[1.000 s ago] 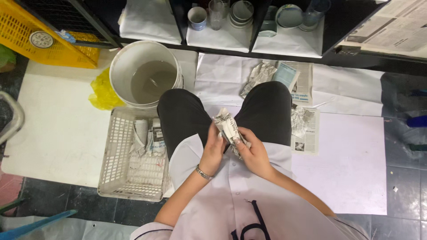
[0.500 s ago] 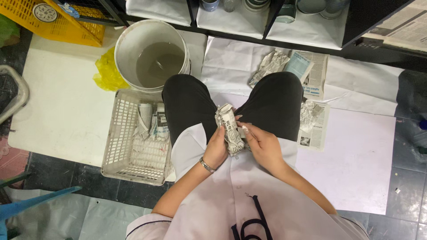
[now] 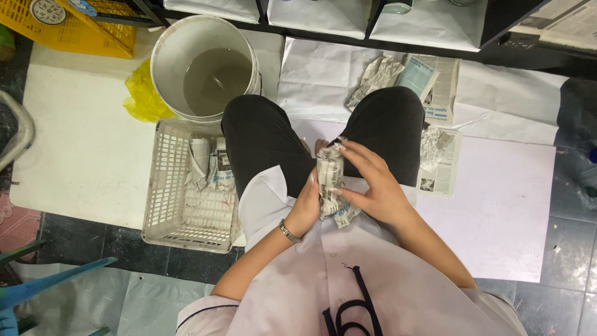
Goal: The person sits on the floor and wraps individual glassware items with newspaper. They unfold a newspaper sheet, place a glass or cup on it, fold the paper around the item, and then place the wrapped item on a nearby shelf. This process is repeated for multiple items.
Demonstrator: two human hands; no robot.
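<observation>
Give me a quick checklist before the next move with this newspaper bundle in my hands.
1. Both hands on the newspaper bundle: ok, left hand grips its side, right hand covers top and side.
2. Bundle fully wrapped: cannot tell, loose paper sticks out below.
3. What is inside: cannot tell, hidden by paper.
4. Room in the white basket: ok, two wrapped pieces lie at its far end, the rest is bare.
5. Spare newspaper sheets nearby: ok, beside the right knee.
6. Bucket upright: ok, holds cloudy liquid.

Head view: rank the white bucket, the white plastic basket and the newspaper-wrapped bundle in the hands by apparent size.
1. white plastic basket
2. white bucket, slightly smaller
3. newspaper-wrapped bundle, clearly smallest though nearest the camera
</observation>
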